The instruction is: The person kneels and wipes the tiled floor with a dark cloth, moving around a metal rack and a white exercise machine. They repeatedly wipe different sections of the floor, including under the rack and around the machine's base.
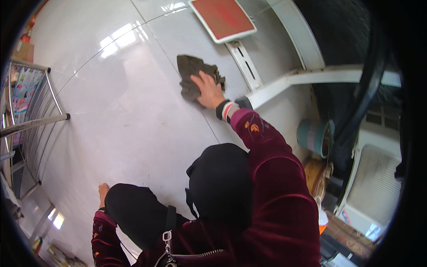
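Note:
A crumpled dark brown cloth [191, 78] lies on the glossy tiled floor [133, 110]. My right hand [210, 91] presses on its right part from above, fingers spread, with bands around the wrist. Lower left, my left hand [103, 193] is beside my black-clad knee; most of its fingers are hidden, so its grip does not show. Beyond the cloth, a sewing-machine-like pedal or pad with a red top and white rim [228, 18] joins a slotted white metal bar [245, 65].
A metal rack [58, 117] stands at the left. White metal frame bars [272, 93] run along the right, near a green bucket [310, 135], a wooden-looking round container [313, 175] and a white ribbed panel [373, 183]. A cardboard box [23, 51] is upper left.

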Demonstrator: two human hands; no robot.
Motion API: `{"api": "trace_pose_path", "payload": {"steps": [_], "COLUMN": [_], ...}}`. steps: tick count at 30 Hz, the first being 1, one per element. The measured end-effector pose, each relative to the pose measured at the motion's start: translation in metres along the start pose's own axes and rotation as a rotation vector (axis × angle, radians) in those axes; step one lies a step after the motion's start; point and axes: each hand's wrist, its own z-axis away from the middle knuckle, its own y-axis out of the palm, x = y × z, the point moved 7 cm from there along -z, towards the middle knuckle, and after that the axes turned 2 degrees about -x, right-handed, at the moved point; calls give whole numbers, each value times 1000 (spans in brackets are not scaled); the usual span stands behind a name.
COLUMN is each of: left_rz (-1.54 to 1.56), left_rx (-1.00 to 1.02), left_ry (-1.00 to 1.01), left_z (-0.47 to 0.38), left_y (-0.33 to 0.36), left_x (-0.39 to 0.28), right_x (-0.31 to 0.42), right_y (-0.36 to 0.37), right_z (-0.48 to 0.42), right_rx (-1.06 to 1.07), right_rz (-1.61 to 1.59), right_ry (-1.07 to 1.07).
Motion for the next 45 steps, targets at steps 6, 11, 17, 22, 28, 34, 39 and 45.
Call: {"api": "trace_pose_path", "payload": {"steps": [6,11,17,22,28,34,39,45], "left_rz": [326,-174,-203,-99,85,394,-330,-482], "left_rx": [54,18,-89,65,171,340,148,-60], "left_ry": [-74,90,204,38,20,97,11,656], "left_z": [-24,-21,-3,-25,4,-2,-62,-118], "left_y": [28,17,2,14,6,-39,-108,-87], "left_x": [39,8,-10,15,-2,-94,-183,-473], "right_x": [-12,-65,-74,-58,-97,-195,-242,-229], "right_y": [18,9,-64,-45,14,-20,-16,-12], "right_z": [183,297,322,297,299,258,333,443], "right_rx": [163,77,-211,33,39,-277,-309,-306], "right_rz": [-73,-191,-219,10,28,-35,-221,-176], "right_ry": [115,329,295,106,84,386,589,997]}}
